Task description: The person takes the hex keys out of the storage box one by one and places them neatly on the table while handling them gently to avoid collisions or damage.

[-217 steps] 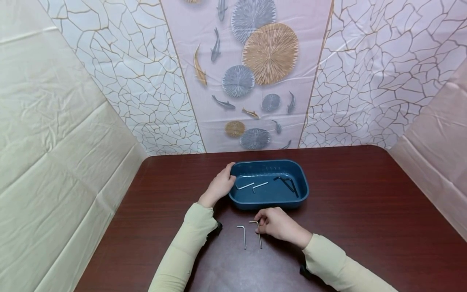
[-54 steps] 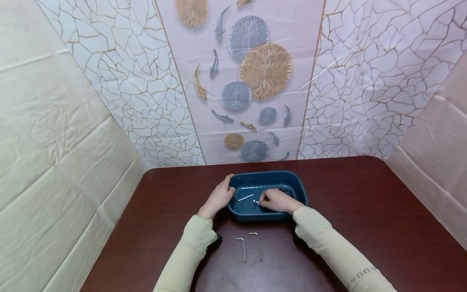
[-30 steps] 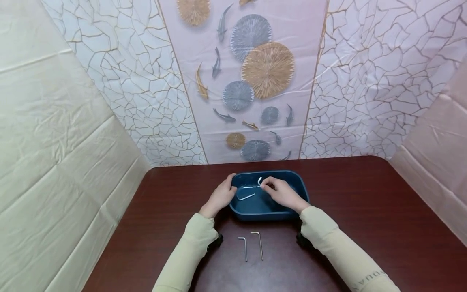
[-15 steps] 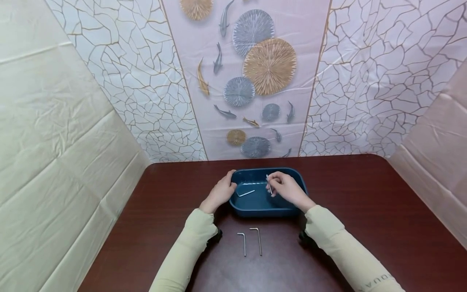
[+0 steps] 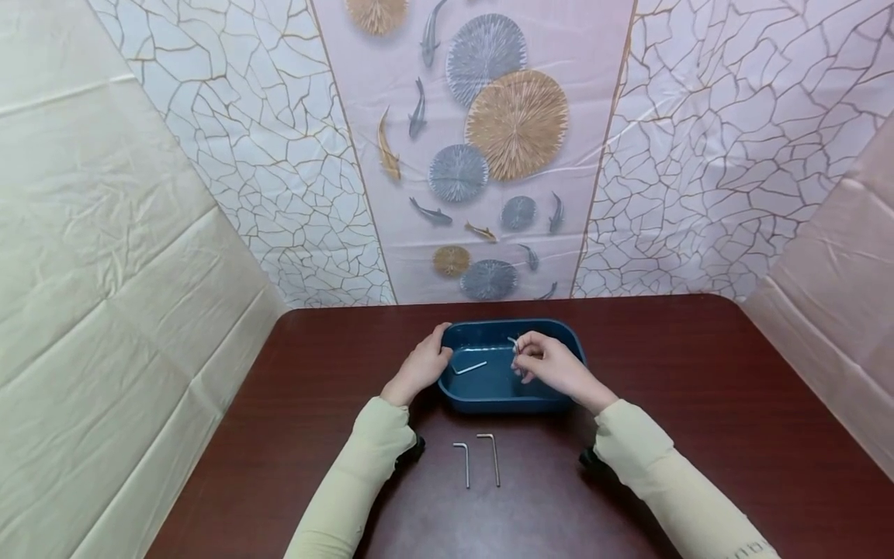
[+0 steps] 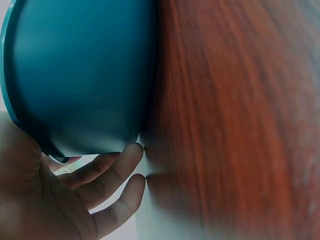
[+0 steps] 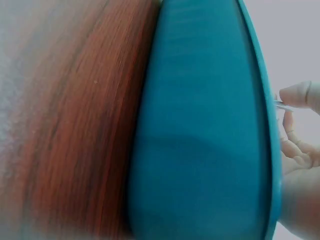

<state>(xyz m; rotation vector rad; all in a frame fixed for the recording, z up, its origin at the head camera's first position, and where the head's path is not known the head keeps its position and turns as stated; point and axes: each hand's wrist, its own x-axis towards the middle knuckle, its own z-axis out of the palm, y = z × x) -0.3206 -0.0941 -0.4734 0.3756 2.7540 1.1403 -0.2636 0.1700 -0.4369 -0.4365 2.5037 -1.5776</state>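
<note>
Over the blue tray (image 5: 503, 404), my right hand (image 5: 555, 369) pinches a silver hex key (image 5: 513, 341) between thumb and fingers. In the right wrist view, a short piece of the hex key (image 7: 282, 105) shows at the thumb tip, beyond the tray wall. My left hand (image 5: 421, 368) grips the tray's left end, thumb at the rim; the left wrist view shows its fingers along the outer wall (image 6: 85, 75). Another silver hex key (image 5: 471, 368) lies in the tray's left part. The tray's right part is hidden behind my right hand.
Two hex keys lie side by side on the dark red table (image 5: 349, 341), in front of the tray: a silver one (image 5: 467, 466) and a duller, brassy one (image 5: 496, 460). A patterned cloth wall (image 5: 447, 233) stands behind the table's far edge.
My right hand has left the brassy key on the table, reached into the tray, and lifted out a silver key. The black keys seen earlier are now hidden. My left hand stays on the tray.
</note>
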